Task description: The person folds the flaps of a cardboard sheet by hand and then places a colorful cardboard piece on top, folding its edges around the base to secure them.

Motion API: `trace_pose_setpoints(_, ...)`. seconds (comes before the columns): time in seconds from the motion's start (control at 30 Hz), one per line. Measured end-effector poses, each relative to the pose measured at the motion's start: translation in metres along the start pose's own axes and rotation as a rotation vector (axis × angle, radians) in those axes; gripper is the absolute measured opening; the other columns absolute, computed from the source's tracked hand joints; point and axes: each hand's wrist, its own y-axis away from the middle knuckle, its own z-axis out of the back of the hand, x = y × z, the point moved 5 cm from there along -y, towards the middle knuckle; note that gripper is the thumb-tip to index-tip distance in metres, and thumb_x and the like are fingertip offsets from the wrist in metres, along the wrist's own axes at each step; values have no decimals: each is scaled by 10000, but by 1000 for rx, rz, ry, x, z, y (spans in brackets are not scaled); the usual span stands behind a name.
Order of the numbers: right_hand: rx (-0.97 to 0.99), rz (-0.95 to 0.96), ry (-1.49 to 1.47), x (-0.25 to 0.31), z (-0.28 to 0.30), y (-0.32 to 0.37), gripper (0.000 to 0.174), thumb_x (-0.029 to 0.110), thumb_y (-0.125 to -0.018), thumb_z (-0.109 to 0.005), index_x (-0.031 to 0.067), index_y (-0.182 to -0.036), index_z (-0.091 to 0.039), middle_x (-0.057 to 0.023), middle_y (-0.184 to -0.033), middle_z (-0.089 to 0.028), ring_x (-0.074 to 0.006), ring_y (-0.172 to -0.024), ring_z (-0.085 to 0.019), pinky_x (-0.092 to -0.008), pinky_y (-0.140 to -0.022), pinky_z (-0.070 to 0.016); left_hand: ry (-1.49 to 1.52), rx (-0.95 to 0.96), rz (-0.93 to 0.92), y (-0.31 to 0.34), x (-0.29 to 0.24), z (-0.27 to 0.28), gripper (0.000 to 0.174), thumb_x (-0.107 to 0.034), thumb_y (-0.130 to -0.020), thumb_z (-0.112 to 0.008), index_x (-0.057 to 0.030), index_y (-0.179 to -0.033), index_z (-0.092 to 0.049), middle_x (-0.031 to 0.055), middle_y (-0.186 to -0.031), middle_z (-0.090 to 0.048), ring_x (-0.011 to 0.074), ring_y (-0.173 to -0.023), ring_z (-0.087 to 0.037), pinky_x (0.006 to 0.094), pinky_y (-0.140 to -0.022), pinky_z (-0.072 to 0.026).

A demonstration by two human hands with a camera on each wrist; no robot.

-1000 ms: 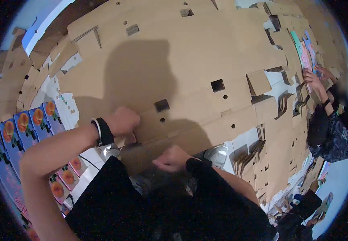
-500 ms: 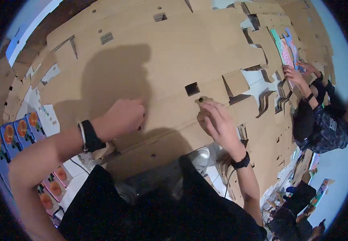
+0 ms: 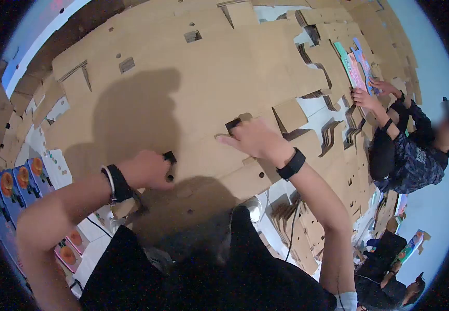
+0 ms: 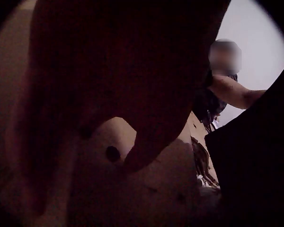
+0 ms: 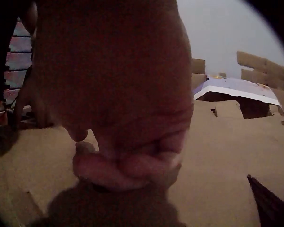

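Under both hands lies a large brown cardboard sheet (image 3: 209,88) with square cut-outs and round holes. My left hand (image 3: 152,168) rests beside a square cut-out (image 3: 169,157) and a round hole (image 3: 170,178), its thumb and fingers pointing down and apart in the dark left wrist view. My right hand (image 3: 260,139) is at another square cut-out (image 3: 232,125), partly covering it, with the thumb reaching left. Curled fingers (image 5: 118,172) show low over the cardboard in the right wrist view, and nothing is visible in them.
Blue boxes with round orange pictures (image 3: 23,176) stand at left. A person (image 3: 411,147) at right handles colourful printed strips (image 3: 351,67). Another person (image 3: 385,280) is at lower right. Stacked cardboard with cut edges (image 3: 330,137) lies to the right, and a cable (image 3: 292,230) hangs by my right arm.
My right hand has moved from near my body, outward over the cardboard, then onto the right square cut-out. My left hand has shifted toward the left cut-out. The head view has swung.
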Motion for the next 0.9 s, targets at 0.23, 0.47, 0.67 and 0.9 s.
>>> trace_pose_setpoints(0.23, 53, -64, 130, 15, 3, -7, 670, 576, -840, -271, 35, -781, -661, -151, -816, -625, -293, -859, -575, -386, -711, -461, -11, 113, -69, 2, -7, 10, 430, -412, -637, -610, 15, -691, -599, 188, -660, -597, 349, -626, -590, 435, -575, -473)
trace_pose_setpoints(0.47, -19, -5, -33, 9, 4, -12, 763, 633, -810, -258, -16, -681, -638, -212, -750, -605, -339, -780, -583, -413, -732, -440, -89, 80, -131, -9, -5, -2, 312, -303, -594, -626, 6, -630, -602, 179, -599, -583, 342, -575, -583, 419, -550, -469)
trace_pose_setpoints(0.67, -71, 56, -107, -6, -11, -28, 771, 657, -787, -287, -24, -672, -631, -186, -700, -610, -335, -765, -589, -413, -749, -445, -165, 173, -60, -9, -10, 5, 326, -270, -553, -717, -17, -741, -634, 141, -756, -625, 305, -763, -606, 382, -680, -488)
trace_pose_setpoints(0.9, 212, -55, -285, 14, 30, -10, 733, 618, -788, -364, -54, -562, -547, -147, -512, -543, -269, -487, -576, -360, -511, -482, -149, 250, 15, -12, -7, 1, 372, -264, -526, -737, -18, -781, -627, 132, -753, -627, 297, -759, -610, 380, -677, -491)
